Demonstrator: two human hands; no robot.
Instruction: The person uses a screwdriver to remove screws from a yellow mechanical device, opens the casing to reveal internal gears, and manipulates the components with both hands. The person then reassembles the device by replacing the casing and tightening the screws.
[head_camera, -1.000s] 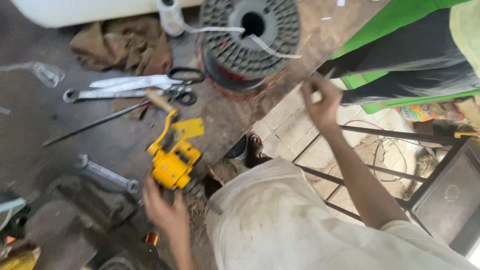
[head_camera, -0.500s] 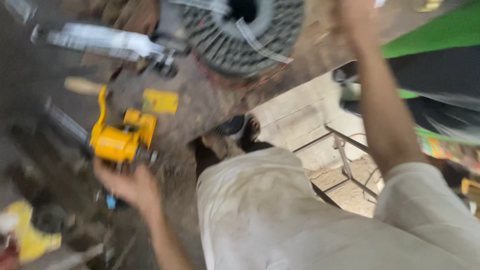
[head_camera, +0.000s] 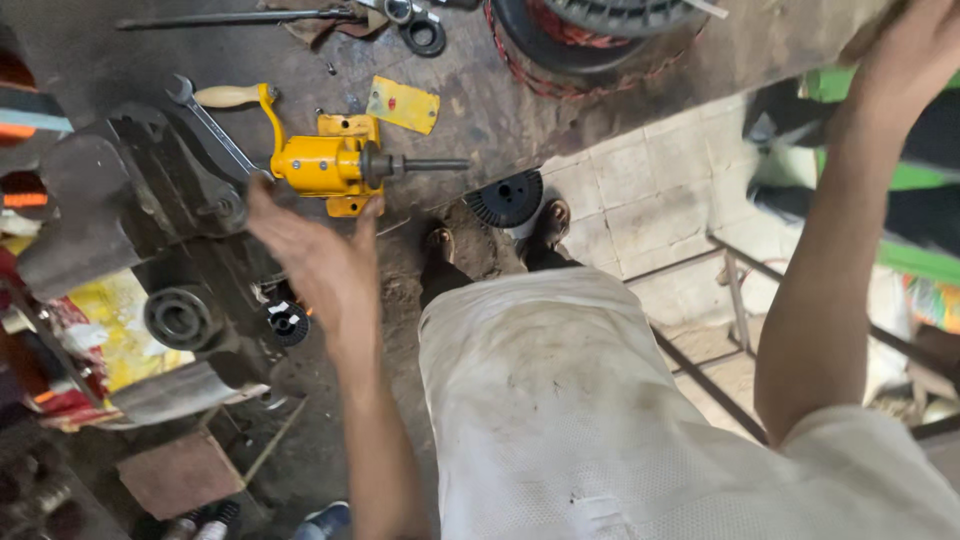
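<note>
My left hand (head_camera: 318, 262) is spread open, palm down, its fingertips just touching or hovering at the near side of a yellow hand-crank winder (head_camera: 322, 165). The winder lies on the dark workbench (head_camera: 470, 120), with a wooden crank handle (head_camera: 228, 95) and a steel shaft (head_camera: 432, 164) pointing right. My right hand (head_camera: 898, 52) is raised at the top right, at the bench's far corner; its fingers are partly out of frame. A large wire spool (head_camera: 590, 35) stands at the top edge.
A spanner (head_camera: 212, 128) and a loose yellow plate (head_camera: 403, 104) lie beside the winder. A dark bench vise (head_camera: 130, 205) fills the left. A small black spool (head_camera: 505, 198) sits by my feet. A metal frame (head_camera: 738, 300) stands on the tiled floor at right.
The view has swung down and left. My left hand has come up to the yellow winder with fingers spread. My right arm has lifted toward the upper right corner.
</note>
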